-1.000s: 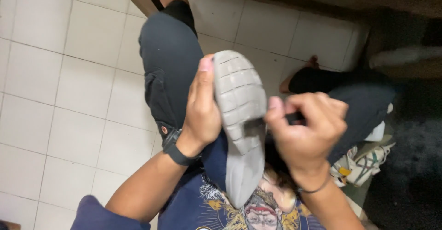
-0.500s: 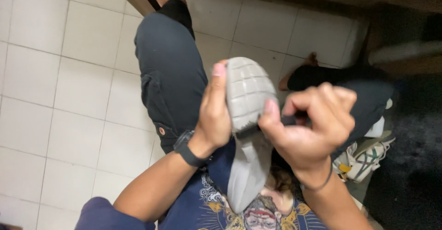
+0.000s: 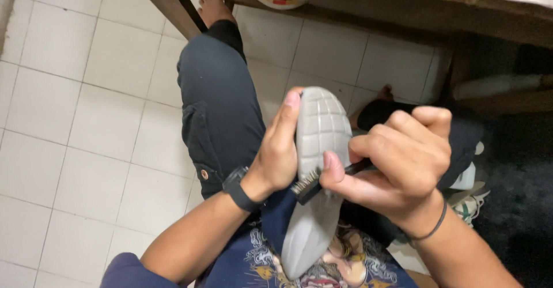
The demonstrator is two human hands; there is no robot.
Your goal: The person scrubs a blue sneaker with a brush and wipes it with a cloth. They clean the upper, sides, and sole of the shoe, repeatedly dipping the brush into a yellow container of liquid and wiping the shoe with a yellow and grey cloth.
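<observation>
Gripping a grey shoe (image 3: 319, 167), left hand (image 3: 279, 152) fingers wrap it; right hand (image 3: 397, 164) fingers pinch a brush (image 3: 308, 185).

One shoe (image 3: 318, 167), one brush (image 3: 311, 184), one wristwatch (image 3: 239, 189).

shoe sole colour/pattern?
Grey rubber shoe sole with a moulded grid of blocks; head view.

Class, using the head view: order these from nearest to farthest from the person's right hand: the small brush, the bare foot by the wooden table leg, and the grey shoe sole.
1. Small brush: gripped in the right hand itself.
2. Grey shoe sole: just left of that hand, under the bristles, held by the left hand.
3. Bare foot: far up the frame, beside the wooden table leg.
</observation>
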